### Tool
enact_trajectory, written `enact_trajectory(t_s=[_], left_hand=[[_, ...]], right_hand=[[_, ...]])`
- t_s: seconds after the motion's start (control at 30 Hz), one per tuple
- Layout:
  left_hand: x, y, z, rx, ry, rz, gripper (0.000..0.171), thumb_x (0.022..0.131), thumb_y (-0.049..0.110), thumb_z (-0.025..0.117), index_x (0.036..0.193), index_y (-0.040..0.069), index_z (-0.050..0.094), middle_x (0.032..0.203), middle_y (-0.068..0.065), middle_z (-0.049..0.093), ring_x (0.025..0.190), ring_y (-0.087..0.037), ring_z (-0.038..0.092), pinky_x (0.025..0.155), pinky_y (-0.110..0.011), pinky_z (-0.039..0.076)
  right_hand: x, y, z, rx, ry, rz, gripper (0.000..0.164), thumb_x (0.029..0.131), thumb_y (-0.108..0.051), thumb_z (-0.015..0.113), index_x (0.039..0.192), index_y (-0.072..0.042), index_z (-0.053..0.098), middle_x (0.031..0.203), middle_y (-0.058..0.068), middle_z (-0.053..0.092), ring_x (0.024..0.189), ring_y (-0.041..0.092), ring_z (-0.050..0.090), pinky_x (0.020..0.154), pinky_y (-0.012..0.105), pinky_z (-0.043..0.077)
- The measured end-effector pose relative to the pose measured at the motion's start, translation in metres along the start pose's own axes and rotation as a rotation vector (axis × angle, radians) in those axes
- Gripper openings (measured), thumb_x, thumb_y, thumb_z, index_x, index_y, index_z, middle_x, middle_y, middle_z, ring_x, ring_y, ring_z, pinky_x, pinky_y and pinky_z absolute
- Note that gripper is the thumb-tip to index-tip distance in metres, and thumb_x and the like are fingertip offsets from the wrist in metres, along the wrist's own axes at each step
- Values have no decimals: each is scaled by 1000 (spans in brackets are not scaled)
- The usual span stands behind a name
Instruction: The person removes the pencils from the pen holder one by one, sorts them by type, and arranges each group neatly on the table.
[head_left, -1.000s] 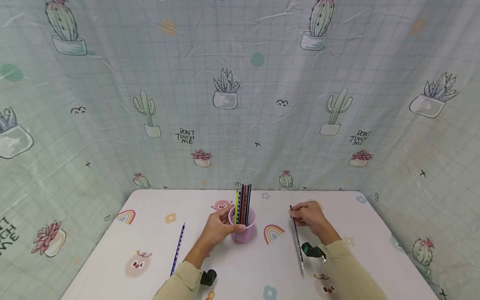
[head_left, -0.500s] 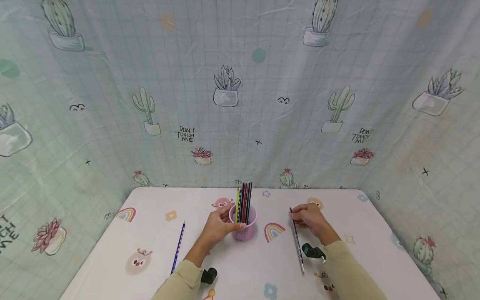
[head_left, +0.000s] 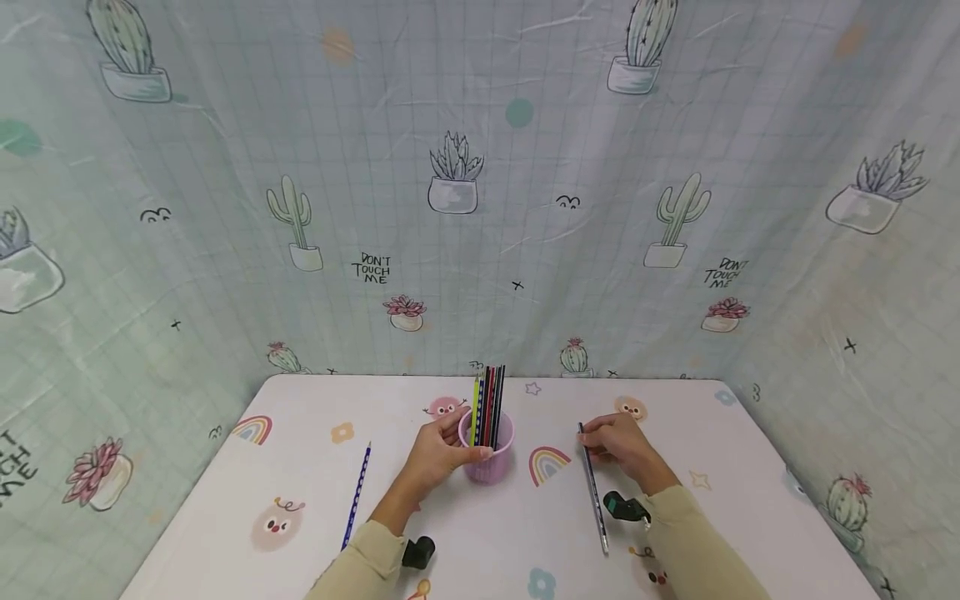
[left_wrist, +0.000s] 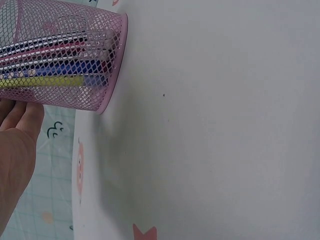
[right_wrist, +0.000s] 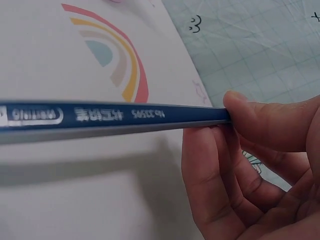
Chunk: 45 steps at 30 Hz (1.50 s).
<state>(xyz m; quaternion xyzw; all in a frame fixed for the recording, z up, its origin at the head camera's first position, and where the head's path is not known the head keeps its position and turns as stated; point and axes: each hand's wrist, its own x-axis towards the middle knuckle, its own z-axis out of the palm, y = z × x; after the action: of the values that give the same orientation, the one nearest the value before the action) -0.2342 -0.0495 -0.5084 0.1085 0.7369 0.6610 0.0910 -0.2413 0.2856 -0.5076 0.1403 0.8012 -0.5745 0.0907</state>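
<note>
In the head view my left hand point(head_left: 438, 450) grips a pink mesh pen cup point(head_left: 487, 472), thumb across the near side of its rim. Several pencils point(head_left: 489, 408) stand in the cup, among them a yellow-green one and a dotted blue one. The left wrist view shows their lower ends through the mesh of the pen cup point(left_wrist: 60, 92), with the fingers of my left hand point(left_wrist: 22, 125) against its side. Right of it, my right hand point(head_left: 618, 437) pinches a dark blue pencil point(right_wrist: 120, 116) by one end between thumb and fingers. The pencil's other end points toward me, low over the table.
A blue dotted pencil point(head_left: 356, 496) lies on the white patterned table point(head_left: 300, 467) at the left, beside my left forearm. Dark wrist cameras, a left one point(head_left: 418, 552) and a right one point(head_left: 625, 506), sit at the sleeves. A cactus-print cloth point(head_left: 480, 267) surrounds the table's back and sides.
My right hand has moved slightly toward me with the pencil. The left hand keeps its grip on the pen cup, and the head view has shifted a little.
</note>
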Motion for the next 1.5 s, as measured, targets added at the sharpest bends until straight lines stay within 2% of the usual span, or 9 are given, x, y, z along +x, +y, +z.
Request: enact_trajectory(t_s=[0.33, 0.57, 0.8, 1.07, 1.27, 1.5], left_hand=[[1, -1, 0, -16, -4, 7, 95, 78, 19, 92, 157, 1, 42, 157, -16, 53, 143, -32, 54, 110, -34, 49], [0, -1, 1, -18, -4, 4, 95, 78, 17, 93, 157, 1, 42, 156, -16, 53, 143, -32, 55, 109, -31, 50], [2, -1, 1, -30, -5, 7, 95, 79, 16, 92, 157, 0, 42, 156, -16, 53, 143, -32, 54, 109, -31, 50], [0, -1, 2, -11, 2, 3, 95, 78, 15, 92, 157, 0, 42, 156, -17, 53, 143, -33, 54, 109, -32, 50], [0, 1, 2, -25, 5, 1, 94, 79, 16, 92, 157, 4, 43, 156, -15, 54, 143, -31, 55, 109, -32, 50], [1, -2, 1, -16, -1, 18, 94, 79, 16, 92, 157, 1, 42, 156, -18, 53, 143, -33, 55, 109, -31, 50]], right_hand=[[0, 2, 2, 18, -10, 19, 20, 90, -5, 76, 108, 4, 74, 82, 5, 71, 72, 17, 63, 63, 27, 58], [1, 5, 1, 15, -7, 20, 25, 89, -4, 78, 110, 8, 72, 81, 5, 72, 68, 14, 63, 60, 26, 59], [2, 8, 1, 19, 11, 12, 19, 86, -1, 79, 102, 8, 74, 74, 4, 72, 58, 10, 62, 54, 23, 57], [1, 11, 2, -39, 3, -7, 19, 84, -3, 81, 98, 8, 74, 74, 6, 72, 56, 10, 62, 55, 24, 57], [2, 13, 3, -75, 36, -10, 17, 84, -3, 82, 96, 6, 75, 72, 4, 71, 56, 11, 62, 53, 24, 56], [1, 11, 0, -141, 68, -24, 12, 83, -5, 82, 91, 2, 76, 71, 4, 69, 53, 11, 61, 52, 23, 53]])
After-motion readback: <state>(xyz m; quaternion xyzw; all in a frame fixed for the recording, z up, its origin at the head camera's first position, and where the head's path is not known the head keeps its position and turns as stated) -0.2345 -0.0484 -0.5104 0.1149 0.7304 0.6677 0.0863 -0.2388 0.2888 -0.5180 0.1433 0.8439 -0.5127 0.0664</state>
